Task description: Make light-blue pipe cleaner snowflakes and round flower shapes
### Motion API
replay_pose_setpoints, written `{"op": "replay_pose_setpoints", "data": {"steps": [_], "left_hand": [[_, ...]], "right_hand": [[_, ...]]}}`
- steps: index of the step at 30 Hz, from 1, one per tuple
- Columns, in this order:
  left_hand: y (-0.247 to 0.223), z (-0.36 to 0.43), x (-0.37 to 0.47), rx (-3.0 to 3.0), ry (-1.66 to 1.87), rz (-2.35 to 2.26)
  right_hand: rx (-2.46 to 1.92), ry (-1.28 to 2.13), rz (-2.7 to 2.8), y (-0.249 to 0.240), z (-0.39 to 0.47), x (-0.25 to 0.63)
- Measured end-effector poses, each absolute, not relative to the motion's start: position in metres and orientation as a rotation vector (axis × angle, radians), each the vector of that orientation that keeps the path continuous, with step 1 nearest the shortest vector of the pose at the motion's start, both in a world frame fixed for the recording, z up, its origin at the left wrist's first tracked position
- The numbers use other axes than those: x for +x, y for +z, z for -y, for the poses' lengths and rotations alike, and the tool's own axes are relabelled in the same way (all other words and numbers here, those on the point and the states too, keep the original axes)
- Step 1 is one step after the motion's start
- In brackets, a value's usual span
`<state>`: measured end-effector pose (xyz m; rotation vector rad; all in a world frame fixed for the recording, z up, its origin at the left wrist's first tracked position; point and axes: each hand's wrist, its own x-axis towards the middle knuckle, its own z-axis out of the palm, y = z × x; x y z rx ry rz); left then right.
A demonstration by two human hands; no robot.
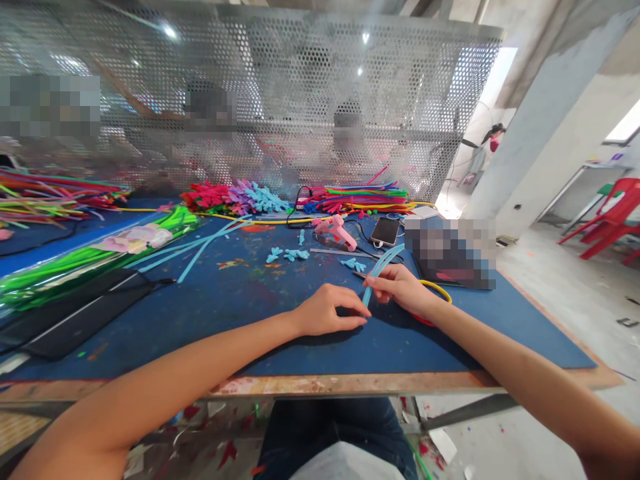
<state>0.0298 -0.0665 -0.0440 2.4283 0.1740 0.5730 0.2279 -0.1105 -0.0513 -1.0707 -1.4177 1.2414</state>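
My right hand (397, 285) pinches a small bundle of light blue pipe cleaners (384, 262), which stands tilted above the table. At the bundle's lower end, my left hand (336, 309) has its thumb and fingertips closed around the tips. Beneath my right hand are scissors with a yellow and red handle (439, 289); their dark blade shows to the left of the fingers. Just beyond lie small light blue twisted pieces (296, 254) and a grey ruler-like strip (333, 252). Longer light blue pipe cleaners (197, 252) stretch across the table's left side.
A pink glue gun (336, 231) and a phone (385, 231) with cables lie farther back. Bundled green pipe cleaners (100, 257) and a black case (85, 310) are left. Colourful piles (363, 198) line the perforated metal screen (280, 100). A dark flat object (445, 257) lies right.
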Motion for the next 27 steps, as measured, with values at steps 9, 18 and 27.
{"op": "replay_pose_setpoints", "data": {"steps": [9,18,27], "left_hand": [[-0.043,0.074,0.031,2.165,0.545,-0.401],[-0.041,0.074,0.036,2.353,0.504,-0.474],[-0.044,0.071,0.04,2.282,0.567,-0.571]], "right_hand": [[-1.083,1.205,1.363,-0.048,0.11,0.229],[-1.072,1.209,1.321,-0.045,0.113,0.22],[-0.973,1.181,0.989,-0.041,0.095,0.24]]}}
